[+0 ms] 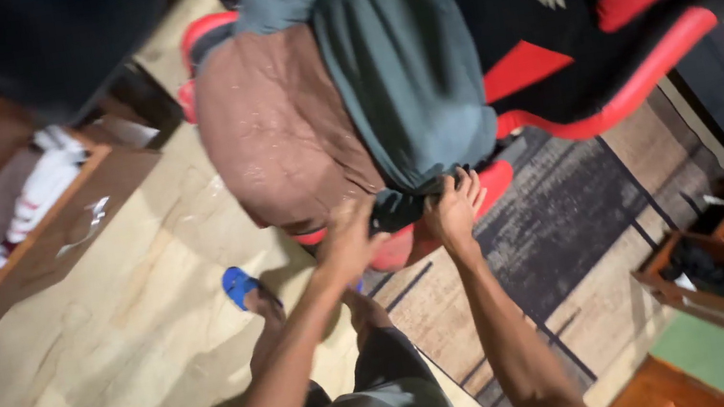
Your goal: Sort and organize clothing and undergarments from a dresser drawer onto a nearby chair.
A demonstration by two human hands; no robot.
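Grey-green cloth (403, 61) is draped over a black and red chair (601, 1), beside a brown cloth (278, 130) lying to its left on the same seat. Its lower edge is pinched by both hands. The left hand (348, 239) is curled around the hem, fingers closed on the fabric. The right hand (452, 209) grips the same hem close by, fingers bent over it. Both forearms are stretched forward and upward from the body. A blue sandal (240, 286) is seen on the tiled floor (98, 371) below.
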